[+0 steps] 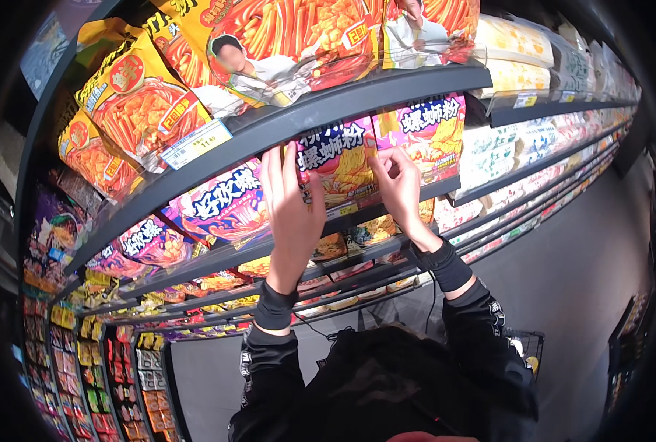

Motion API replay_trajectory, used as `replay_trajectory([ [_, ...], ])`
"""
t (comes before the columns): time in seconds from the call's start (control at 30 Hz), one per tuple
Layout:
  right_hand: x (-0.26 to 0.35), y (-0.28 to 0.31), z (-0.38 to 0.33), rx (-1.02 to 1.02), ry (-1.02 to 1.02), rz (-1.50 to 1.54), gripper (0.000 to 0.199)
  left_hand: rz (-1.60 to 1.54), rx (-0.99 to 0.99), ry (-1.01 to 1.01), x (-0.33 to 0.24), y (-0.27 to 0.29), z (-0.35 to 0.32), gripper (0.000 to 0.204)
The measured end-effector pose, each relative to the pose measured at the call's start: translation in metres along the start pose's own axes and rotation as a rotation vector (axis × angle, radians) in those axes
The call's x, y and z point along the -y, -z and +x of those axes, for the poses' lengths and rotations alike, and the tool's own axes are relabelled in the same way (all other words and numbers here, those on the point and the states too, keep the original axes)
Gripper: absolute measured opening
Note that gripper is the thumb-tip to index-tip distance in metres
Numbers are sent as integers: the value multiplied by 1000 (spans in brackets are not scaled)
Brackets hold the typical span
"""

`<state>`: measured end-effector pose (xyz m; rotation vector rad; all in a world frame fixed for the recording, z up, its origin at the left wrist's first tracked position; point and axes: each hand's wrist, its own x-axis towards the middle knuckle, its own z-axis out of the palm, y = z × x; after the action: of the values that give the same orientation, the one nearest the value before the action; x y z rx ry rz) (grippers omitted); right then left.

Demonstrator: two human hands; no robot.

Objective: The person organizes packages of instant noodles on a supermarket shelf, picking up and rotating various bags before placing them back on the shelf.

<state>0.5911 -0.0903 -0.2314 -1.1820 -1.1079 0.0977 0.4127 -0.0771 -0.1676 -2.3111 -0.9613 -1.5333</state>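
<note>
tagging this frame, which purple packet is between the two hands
The packet picturing yellow noodles, between the left hand and right hand; its row neighbours, purple packet included, sit outside them.

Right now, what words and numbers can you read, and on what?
I won't copy them out, but I can point:
Purple packet between the left hand and right hand: big white writing.
Yellow bag above: printed badge.
Price tag: printed numbers.
Lower-shelf packets: too small to read.

centre packet [346, 166]: purple, black, yellow noodle print | upper packets [291, 48]: yellow, red-orange noodle print | shelf edge [306, 108]: dark grey | sleeves [275, 368]: black, white-patterned stripe
</note>
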Motion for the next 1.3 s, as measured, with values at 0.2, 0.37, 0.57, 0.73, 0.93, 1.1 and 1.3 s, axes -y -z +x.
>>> replay_trajectory([
  [0.2, -5, 13, -2, -22, 117, 17, 12, 74, -43, -41, -3, -7, 24, 42],
  [0.37, -13, 12, -7, -19, 119, 174, 12, 140, -195, -153, 19, -9, -4, 44],
  [0.57, -3, 13, -12, -2, 94, 273, 11, 29, -207, -150, 39, -1, -16, 46],
  [0.73, -10, 8, -17, -60, 129, 271, 8, -202, -195, 99, 49, -5, -11, 48],
  [0.93, -18, 21, -19, 91, 122, 380, 6, -633, -206, 340, 35, 2, -8, 42],
  [1.1, -34, 23, -24, 184, 47, 359, 6, -794, -169, 425, 31, 16, -9, 24],
  [1.3, -49, 35, -36, 324, 55, 542, 5, -805, -123, 353, 33, 24, -16, 15],
])
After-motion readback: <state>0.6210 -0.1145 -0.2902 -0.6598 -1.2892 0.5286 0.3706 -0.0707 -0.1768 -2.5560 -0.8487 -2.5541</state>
